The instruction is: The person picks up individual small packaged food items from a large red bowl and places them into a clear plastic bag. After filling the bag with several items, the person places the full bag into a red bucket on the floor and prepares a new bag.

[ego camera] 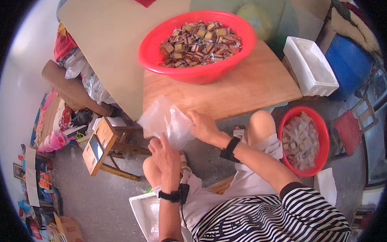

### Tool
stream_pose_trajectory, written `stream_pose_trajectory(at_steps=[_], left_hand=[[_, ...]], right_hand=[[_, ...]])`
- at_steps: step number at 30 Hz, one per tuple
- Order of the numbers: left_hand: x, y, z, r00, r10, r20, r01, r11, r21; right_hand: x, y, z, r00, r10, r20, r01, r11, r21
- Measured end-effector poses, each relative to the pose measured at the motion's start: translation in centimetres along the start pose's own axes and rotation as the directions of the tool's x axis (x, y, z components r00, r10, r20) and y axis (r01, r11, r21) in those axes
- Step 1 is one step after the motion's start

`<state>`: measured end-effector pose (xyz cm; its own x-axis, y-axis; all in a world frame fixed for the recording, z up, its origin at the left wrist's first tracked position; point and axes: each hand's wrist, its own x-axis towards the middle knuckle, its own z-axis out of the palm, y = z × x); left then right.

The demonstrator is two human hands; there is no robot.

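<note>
A clear plastic bag (pixel 168 117) hangs spread out at the near edge of a wooden board, and it looks flat. My right hand (pixel 206 128) grips the bag's right side between thumb and fingers. At its lower edge, my left hand (pixel 163 155) has its fingers on the film; the thumb is hidden from view. Beyond the bag, a large red plastic basin (pixel 195 77) stands on the wooden board (pixel 245 90). Small individually wrapped square pieces (pixel 199 44) are heaped inside it, seemingly biscuits or sweets.
On the floor at right, a smaller red basin (pixel 325 151) holds filled clear bags (pixel 300 140). A white foam box (pixel 322 84) sits beside the board's right corner. Another white foam box (pixel 142 215) lies by my left leg. A wooden stool (pixel 108 134) at left carries a phone (pixel 96 147).
</note>
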<state>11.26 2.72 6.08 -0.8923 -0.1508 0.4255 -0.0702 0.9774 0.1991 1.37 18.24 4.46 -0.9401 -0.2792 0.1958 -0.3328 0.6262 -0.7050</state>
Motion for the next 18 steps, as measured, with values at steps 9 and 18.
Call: stream_pose_trajectory(at_steps=[9,18], left_hand=[[6.3,-0.5,4.9,0.992,0.123,0.013,-0.122,0.992,-0.034],[10.0,-3.3,8.7,0.993,0.117,-0.027,-0.119,0.988,-0.098]], right_hand=[[5.4,3.4,1.0,1.0,0.003,0.026,0.001,0.987,-0.164],[9.6,4.5,2.4,0.992,-0.057,0.116,0.084,0.967,-0.242]])
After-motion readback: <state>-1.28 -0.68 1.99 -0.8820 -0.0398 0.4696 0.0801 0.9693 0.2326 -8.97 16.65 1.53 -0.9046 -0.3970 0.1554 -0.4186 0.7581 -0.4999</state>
